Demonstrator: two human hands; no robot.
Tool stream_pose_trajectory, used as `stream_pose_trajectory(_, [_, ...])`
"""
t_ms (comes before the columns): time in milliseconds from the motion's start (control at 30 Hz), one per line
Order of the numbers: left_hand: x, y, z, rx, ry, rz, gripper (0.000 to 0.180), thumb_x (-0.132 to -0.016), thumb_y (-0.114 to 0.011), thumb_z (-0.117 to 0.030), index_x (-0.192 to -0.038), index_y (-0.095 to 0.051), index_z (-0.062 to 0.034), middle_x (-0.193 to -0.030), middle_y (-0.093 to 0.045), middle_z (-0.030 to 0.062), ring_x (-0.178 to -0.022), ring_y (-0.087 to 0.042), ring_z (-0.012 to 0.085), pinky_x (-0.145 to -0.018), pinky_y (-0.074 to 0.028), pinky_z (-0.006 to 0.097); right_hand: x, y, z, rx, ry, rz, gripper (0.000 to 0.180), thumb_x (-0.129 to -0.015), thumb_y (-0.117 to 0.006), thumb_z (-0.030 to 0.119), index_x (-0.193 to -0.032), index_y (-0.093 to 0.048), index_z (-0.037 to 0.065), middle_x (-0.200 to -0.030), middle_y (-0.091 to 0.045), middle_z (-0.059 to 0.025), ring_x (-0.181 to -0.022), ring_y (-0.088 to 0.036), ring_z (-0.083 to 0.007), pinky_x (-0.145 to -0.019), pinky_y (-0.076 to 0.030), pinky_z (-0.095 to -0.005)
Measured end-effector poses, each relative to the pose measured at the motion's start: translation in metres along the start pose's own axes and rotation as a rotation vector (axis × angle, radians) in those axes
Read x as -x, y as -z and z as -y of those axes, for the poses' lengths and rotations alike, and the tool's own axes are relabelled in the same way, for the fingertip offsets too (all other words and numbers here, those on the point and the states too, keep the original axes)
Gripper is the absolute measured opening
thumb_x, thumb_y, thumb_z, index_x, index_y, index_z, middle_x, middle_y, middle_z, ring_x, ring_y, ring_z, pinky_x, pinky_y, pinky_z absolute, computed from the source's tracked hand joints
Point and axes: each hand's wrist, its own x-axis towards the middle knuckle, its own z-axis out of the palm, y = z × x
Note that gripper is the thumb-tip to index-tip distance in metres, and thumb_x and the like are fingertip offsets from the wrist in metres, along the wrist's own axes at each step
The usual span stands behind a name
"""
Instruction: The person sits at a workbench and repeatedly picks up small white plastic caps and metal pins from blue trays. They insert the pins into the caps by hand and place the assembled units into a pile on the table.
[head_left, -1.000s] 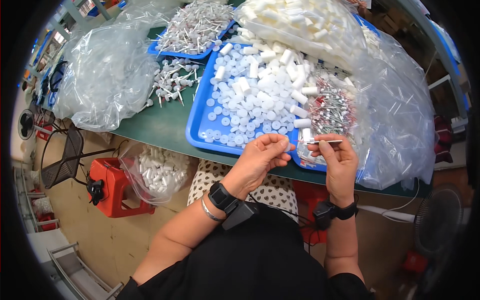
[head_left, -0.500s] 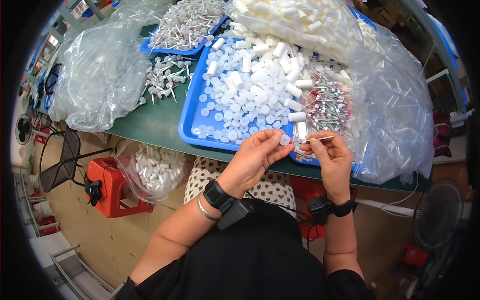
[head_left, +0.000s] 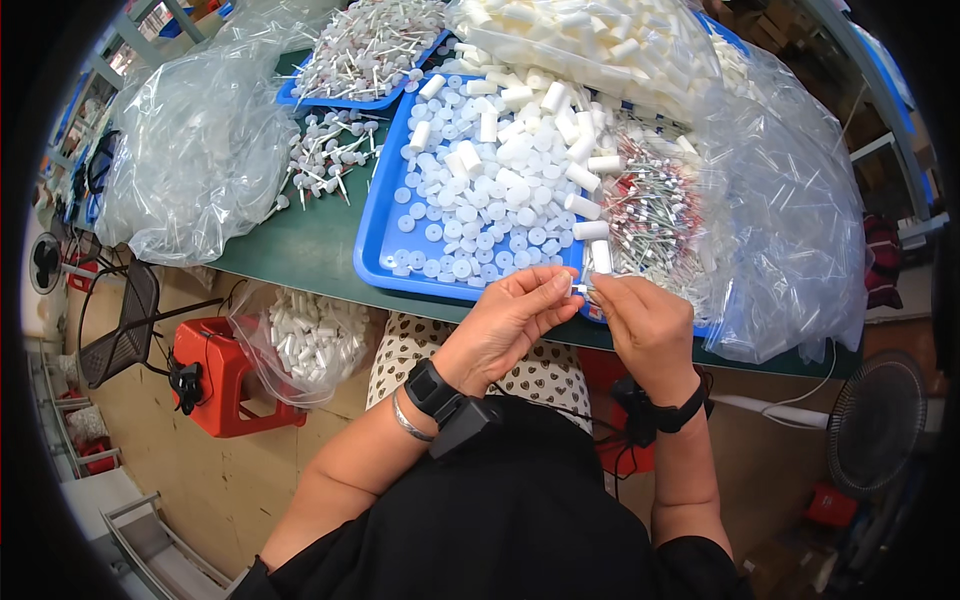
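Above the near edge of the blue tray (head_left: 375, 262), my two hands meet at the fingertips. My left hand (head_left: 512, 322) pinches a small translucent disc, now mostly covered by its fingers. My right hand (head_left: 648, 325) is closed on a thin stick-like part, whose small white end (head_left: 579, 289) shows between the hands. Many round translucent discs (head_left: 485, 240) with centre holes lie in the tray, among white foam-like cylinders (head_left: 590, 230). Right of them is a heap of thin metallic pins with red and white bits (head_left: 655, 215).
Finished-looking stick-and-disc pieces fill a far blue tray (head_left: 365, 55) and lie loose on the green table (head_left: 270, 255). Clear plastic bags (head_left: 195, 165) flank the trays; a bag of white cylinders (head_left: 600, 45) stands behind. Below are a red stool (head_left: 215, 385) and a fan (head_left: 875, 425).
My right hand has turned and closed in on my left fingertips. The stick part and disc, plainly seen before, are now mostly hidden by fingers.
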Motion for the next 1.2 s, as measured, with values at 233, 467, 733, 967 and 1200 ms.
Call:
stream_pose_trajectory(233, [-0.003,0.007,0.011,-0.081,-0.04,0.047,0.037,-0.099,-0.06,-0.021,-0.126,-0.057,0.0037,-0.095,-0.065,0.0025,-0.08,-0.061,0.0078,-0.075,-0.052,0.022,0.009,-0.003,0.0,-0.849,-0.74,0.261,0.013,-0.095,-0.062,0.012,-0.098,-0.067,0.0,-0.065,-0.06,-0.001,-0.054,-0.055,-0.0094,-0.048,-0.04,-0.0262])
stream_pose_trajectory(467, [-0.001,0.005,0.011,-0.054,0.081,0.091,0.041,-0.099,-0.059,-0.024,-0.131,-0.055,0.0021,-0.089,-0.062,0.0003,-0.077,-0.058,0.0087,-0.073,-0.05,0.023,0.012,0.001,0.0,-0.803,-0.728,0.314,0.017,-0.098,-0.058,0.013,-0.101,-0.068,-0.001,-0.067,-0.059,0.0017,-0.056,-0.048,-0.0021,-0.05,-0.038,-0.0191])
stream_pose_trajectory(733, [-0.008,0.003,0.026,0.035,0.025,0.052,0.039,-0.099,-0.06,-0.025,-0.127,-0.057,0.0019,-0.085,-0.06,-0.0006,-0.073,-0.057,0.0077,-0.07,-0.05,0.022,0.018,-0.002,0.0,-0.65,-0.605,0.269,0.016,-0.098,-0.057,0.01,-0.105,-0.066,0.0,-0.067,-0.062,-0.0018,-0.052,-0.056,-0.0076,-0.048,-0.044,-0.0227])
stream_pose_trajectory(967, [-0.01,0.0,0.027,-0.016,0.048,0.055,0.037,-0.098,-0.061,-0.023,-0.125,-0.058,0.0034,-0.083,-0.061,-0.0003,-0.073,-0.057,0.0068,-0.069,-0.05,0.021,0.024,-0.006,-0.006,-0.506,-0.367,0.227,0.01,-0.098,-0.055,0.007,-0.099,-0.061,-0.001,-0.067,-0.064,-0.0055,-0.053,-0.064,-0.012,-0.047,-0.047,-0.0245])
stream_pose_trajectory(1200, [-0.008,0.0,0.027,-0.014,0.053,0.084,0.036,-0.098,-0.061,-0.021,-0.125,-0.058,0.0034,-0.084,-0.061,0.0002,-0.073,-0.056,0.0074,-0.068,-0.049,0.022,0.027,-0.011,0.0,-0.769,-0.582,0.206,0.01,-0.098,-0.055,0.007,-0.096,-0.061,-0.001,-0.068,-0.065,-0.0055,-0.053,-0.064,-0.0117,-0.047,-0.047,-0.024])
